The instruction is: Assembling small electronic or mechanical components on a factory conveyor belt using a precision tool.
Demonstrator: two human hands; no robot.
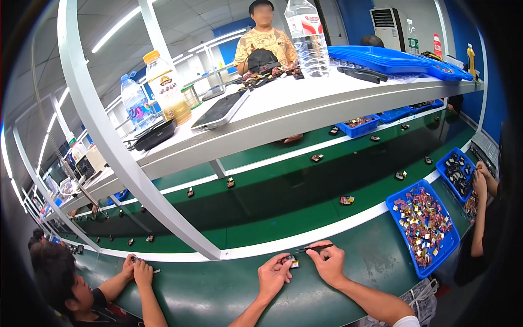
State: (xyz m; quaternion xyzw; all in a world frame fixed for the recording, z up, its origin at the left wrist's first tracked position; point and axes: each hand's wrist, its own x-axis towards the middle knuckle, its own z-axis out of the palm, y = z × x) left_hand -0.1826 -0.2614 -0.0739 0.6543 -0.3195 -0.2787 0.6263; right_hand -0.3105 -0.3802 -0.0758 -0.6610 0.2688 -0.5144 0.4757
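Note:
My left hand (273, 278) is closed on a small electronic part (295, 264) with a yellow and white label, pinched between the fingertips just above the green work surface (218, 289). From the right, my right hand (328, 265) grips thin black tweezers (320, 247). Their tip points left and comes close to the part's upper edge; whether it touches, I cannot tell. Fine details of the part are too small to make out.
A blue tray (390, 206) of small wired parts lies at my right, beside another blue tray (440, 169) where a person's hands work. Ahead runs a green conveyor (261, 231) carrying scattered parts, under a white shelf (283, 107). A person (76, 289) works at my left.

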